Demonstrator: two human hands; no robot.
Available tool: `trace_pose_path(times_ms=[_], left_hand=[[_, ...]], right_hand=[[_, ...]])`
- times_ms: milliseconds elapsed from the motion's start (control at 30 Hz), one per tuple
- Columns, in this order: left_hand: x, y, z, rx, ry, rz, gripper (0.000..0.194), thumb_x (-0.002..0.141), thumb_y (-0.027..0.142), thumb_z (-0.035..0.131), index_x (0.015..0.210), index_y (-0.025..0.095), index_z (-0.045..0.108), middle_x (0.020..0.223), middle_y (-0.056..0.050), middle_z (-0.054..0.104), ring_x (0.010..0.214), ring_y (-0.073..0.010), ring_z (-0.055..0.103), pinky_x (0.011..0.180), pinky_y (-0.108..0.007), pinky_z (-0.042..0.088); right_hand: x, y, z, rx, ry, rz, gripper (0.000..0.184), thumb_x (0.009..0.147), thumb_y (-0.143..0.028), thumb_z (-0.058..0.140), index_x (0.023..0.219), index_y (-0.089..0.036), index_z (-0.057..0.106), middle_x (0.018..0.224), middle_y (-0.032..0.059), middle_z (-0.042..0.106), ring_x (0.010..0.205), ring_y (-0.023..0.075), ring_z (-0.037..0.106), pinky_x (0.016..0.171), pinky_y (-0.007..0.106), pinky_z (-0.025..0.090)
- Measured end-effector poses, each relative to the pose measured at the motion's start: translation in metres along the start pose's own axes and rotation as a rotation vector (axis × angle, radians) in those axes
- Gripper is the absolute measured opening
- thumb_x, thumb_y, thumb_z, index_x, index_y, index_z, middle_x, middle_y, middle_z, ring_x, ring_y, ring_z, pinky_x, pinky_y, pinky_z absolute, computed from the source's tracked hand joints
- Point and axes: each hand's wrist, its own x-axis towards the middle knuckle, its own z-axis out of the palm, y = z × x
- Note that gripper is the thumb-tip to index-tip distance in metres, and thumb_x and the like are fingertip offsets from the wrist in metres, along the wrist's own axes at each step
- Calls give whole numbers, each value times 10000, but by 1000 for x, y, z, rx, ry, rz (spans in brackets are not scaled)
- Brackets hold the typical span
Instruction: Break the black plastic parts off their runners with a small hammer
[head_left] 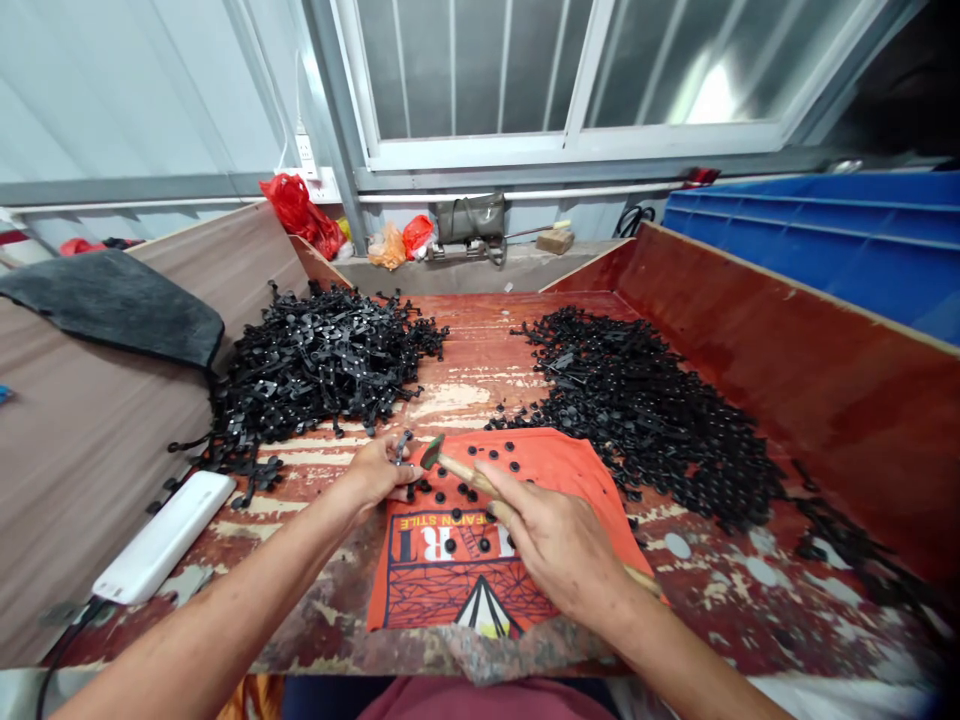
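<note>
My right hand [551, 535] is wrapped round the pale wooden handle of a small hammer [463, 473]. The hammer's dark head lies beside the fingertips of my left hand [379, 472]. Those fingers pinch a small dark part [403, 445] with a shiny face; its full shape is partly hidden. Under both hands is an orange printed cloth [551, 452] spread on the worn red table. Several small round black pieces [484, 545] are scattered over it.
A heap of dark parts [322, 350] lies on the left, another heap of black parts [645, 400] on the right. A white power bank [165, 535] with a cable sits at left. Wooden side boards [780, 370] flank the table; a blue crate [825, 240] stands beyond the right one.
</note>
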Motion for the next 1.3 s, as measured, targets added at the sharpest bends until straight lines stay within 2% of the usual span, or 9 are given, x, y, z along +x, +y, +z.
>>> trace_pose_path(times_ms=[100, 233, 333, 433, 533, 633, 767, 1100, 1300], left_hand=[[0, 0, -1, -10, -29, -3, 403, 545, 95, 814, 801, 180, 515, 647, 68, 584, 509, -109, 607, 449, -215, 514], [-2, 1, -1, -29, 6, -26, 421, 544, 85, 819, 788, 183, 491, 632, 80, 577, 467, -82, 570, 446, -210, 517], [-3, 0, -1, -58, -4, -24, 445, 531, 105, 843, 793, 182, 492, 630, 77, 584, 469, -84, 574, 448, -211, 521], [-4, -2, -2, -101, -25, -26, 469, 505, 117, 865, 781, 181, 491, 647, 65, 603, 512, -101, 609, 480, -222, 547], [-6, -3, -4, -124, 10, -39, 472, 495, 94, 866, 789, 178, 507, 658, 58, 613, 531, -108, 624, 477, -215, 549], [-9, -2, -7, -166, 27, -23, 453, 522, 86, 857, 837, 169, 542, 707, 34, 636, 551, -108, 639, 471, -195, 541], [-12, 0, -11, -212, 43, -16, 425, 540, 99, 862, 824, 163, 551, 753, 7, 656, 564, -107, 650, 477, -190, 545], [-12, 2, 1, -168, 66, -18, 437, 547, 85, 838, 844, 164, 528, 674, 63, 582, 515, -87, 602, 469, -205, 544], [-11, 1, 2, -89, 61, 55, 524, 495, 139, 867, 922, 173, 566, 786, 44, 619, 563, -96, 614, 465, -209, 536]], right_hand=[[1, 2, 8, -4, 46, -26, 515, 988, -202, 437, 1487, -328, 409, 1136, 35, 742, 953, 218, 715, 766, 313, 544], [3, 6, 20, -37, -37, -28, 519, 986, -196, 446, 1479, -354, 407, 994, 8, 772, 833, 217, 732, 716, 310, 555], [2, 8, 24, -4, 52, -22, 553, 997, -191, 412, 1528, -313, 321, 1120, 39, 748, 898, 208, 721, 761, 309, 551], [0, 8, 27, -45, 9, -19, 544, 990, -202, 441, 1506, -354, 361, 1159, 22, 739, 891, 221, 730, 727, 317, 556], [0, 7, 25, -11, -25, 1, 540, 979, -195, 463, 1485, -372, 395, 1139, 7, 748, 893, 214, 734, 733, 309, 564], [1, 7, 14, 62, 69, 33, 561, 983, -183, 421, 1514, -351, 353, 1167, 26, 736, 913, 198, 728, 779, 306, 566], [0, 7, 0, 31, 103, 61, 556, 973, -195, 431, 1502, -360, 382, 1033, 22, 774, 845, 211, 737, 761, 321, 576], [-10, 16, 10, 93, 14, 100, 569, 983, -180, 440, 1504, -393, 361, 1207, 18, 720, 987, 219, 719, 831, 323, 562], [-9, 15, 9, 63, 15, 96, 565, 994, -196, 452, 1501, -422, 346, 1223, 3, 711, 1018, 222, 712, 828, 334, 573]])
